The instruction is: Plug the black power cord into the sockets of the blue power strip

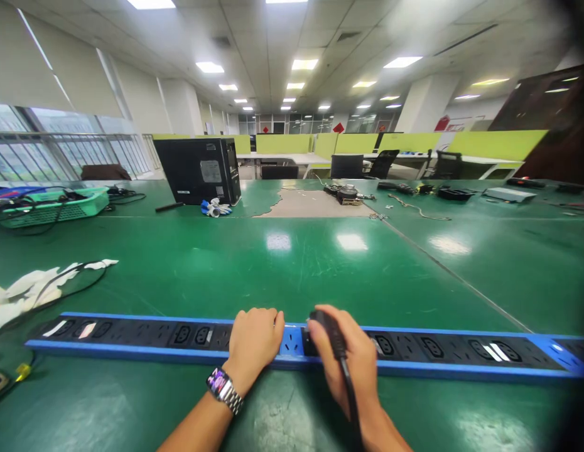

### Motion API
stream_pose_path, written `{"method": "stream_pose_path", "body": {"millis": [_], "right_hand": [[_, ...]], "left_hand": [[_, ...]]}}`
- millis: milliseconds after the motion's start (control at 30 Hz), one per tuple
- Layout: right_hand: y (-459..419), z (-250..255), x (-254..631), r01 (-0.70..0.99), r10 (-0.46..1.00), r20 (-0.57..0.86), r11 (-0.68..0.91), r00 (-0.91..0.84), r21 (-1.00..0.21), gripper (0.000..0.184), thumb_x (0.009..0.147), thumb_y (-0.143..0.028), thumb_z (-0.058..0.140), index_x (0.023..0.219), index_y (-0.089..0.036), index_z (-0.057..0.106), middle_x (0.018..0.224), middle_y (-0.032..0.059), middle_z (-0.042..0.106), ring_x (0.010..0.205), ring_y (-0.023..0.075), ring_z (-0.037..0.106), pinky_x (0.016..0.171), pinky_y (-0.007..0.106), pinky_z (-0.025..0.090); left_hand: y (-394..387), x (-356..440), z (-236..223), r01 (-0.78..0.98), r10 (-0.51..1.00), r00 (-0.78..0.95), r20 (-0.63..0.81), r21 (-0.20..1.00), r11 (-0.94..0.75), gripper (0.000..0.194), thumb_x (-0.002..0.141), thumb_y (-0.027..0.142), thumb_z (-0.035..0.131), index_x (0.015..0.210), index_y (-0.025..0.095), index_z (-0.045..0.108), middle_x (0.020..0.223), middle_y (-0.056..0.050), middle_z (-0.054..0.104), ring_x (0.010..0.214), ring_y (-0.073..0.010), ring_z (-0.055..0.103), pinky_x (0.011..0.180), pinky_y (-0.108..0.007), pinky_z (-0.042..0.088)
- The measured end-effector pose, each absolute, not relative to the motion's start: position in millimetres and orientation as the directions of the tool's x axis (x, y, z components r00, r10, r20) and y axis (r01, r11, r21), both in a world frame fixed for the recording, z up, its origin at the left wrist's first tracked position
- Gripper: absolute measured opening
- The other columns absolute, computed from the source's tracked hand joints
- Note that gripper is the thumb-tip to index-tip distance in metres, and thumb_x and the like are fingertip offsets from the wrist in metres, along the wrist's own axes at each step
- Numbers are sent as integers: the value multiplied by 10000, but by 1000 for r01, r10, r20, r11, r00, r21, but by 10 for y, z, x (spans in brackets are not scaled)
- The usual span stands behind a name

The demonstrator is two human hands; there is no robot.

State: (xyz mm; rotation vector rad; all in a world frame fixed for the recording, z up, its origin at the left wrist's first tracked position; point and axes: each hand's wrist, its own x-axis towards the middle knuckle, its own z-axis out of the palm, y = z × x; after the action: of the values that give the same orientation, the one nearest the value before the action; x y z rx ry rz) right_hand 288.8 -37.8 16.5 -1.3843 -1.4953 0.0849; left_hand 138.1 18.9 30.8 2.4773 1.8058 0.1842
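A long blue power strip (292, 342) with black socket panels lies across the green table in front of me. My left hand (255, 336), with a watch (225, 389) on its wrist, rests over the strip left of the middle, its fingers curled round the far edge. Just right of it, my right hand (355, 351) grips a black power cord plug (330, 329) above the strip. The cord runs down past my wrist to the bottom of the view. Whether the plug touches a socket is hidden by the hand.
At left lie a green basket (61, 210) of cables and white cloth-like scraps (32, 292) with a black cable. Farther back stand a black computer case (198, 169), gloves (215, 208) and a metal part (346, 192). Small parts and a cord (419, 208) lie back right.
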Motion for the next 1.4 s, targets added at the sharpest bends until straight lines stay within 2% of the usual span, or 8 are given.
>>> {"method": "stream_pose_path", "body": {"millis": [100,200,667,800,933,1100,1233,1400], "right_hand": [[-457,162,3243,705,737,571,185,362,-685,344,858,-501,542,983,-200,654,911,63,706,789,195,650,719,313,498],[-538,25,3592,789,772,548,102,322,-606,382,843,-549,536,975,-216,668,923,62,711,821,216,652,756,345,501],[-608,-57,3850,945,859,508,210,-57,-249,359,873,-507,531,1071,-225,632,843,49,666,754,193,619,676,322,502],[-630,148,4013,942,935,314,245,-166,-230,403,849,-458,551,1177,-237,626,885,57,670,776,201,640,669,322,526],[-458,566,4258,877,941,70,334,-331,-346,486,755,-281,567,1236,-323,612,1089,33,683,933,198,662,796,297,528],[-45,776,3916,882,995,49,103,-90,-461,418,872,-445,375,946,-220,720,952,67,726,867,221,660,739,311,493],[26,614,3432,967,983,-172,19,-65,-255,494,910,-492,332,723,-204,687,766,80,700,710,211,630,611,295,403],[-3,516,3321,982,983,-184,-37,3,-186,483,916,-516,340,746,-209,670,804,77,702,740,212,635,594,285,352]], "left_hand": [[194,1378,311,944,951,305,54,115,-309,475,977,346,280,815,200,702,867,-96,738,828,-259,682,730,-357,438],[195,1380,301,944,950,309,52,104,-313,473,977,340,281,807,202,700,862,-93,737,825,-260,682,731,-362,439],[176,1367,311,938,948,309,70,142,-316,439,974,331,311,813,185,693,868,-100,734,837,-263,677,724,-367,425],[172,1357,309,937,948,310,75,148,-318,436,971,336,317,818,186,696,870,-100,734,842,-258,676,732,-362,425],[167,1356,299,938,949,307,76,148,-315,452,971,347,305,821,188,700,857,-98,734,822,-243,677,732,-348,430],[155,1353,299,939,949,301,92,144,-312,449,970,343,306,815,187,698,849,-96,735,817,-256,679,720,-356,431],[146,1338,317,933,949,303,89,175,-314,434,969,344,323,824,188,700,852,-99,735,835,-257,677,726,-359,424],[157,1335,320,929,948,309,77,190,-318,444,971,337,319,819,195,710,870,-96,736,863,-263,663,731,-371,416]]}}
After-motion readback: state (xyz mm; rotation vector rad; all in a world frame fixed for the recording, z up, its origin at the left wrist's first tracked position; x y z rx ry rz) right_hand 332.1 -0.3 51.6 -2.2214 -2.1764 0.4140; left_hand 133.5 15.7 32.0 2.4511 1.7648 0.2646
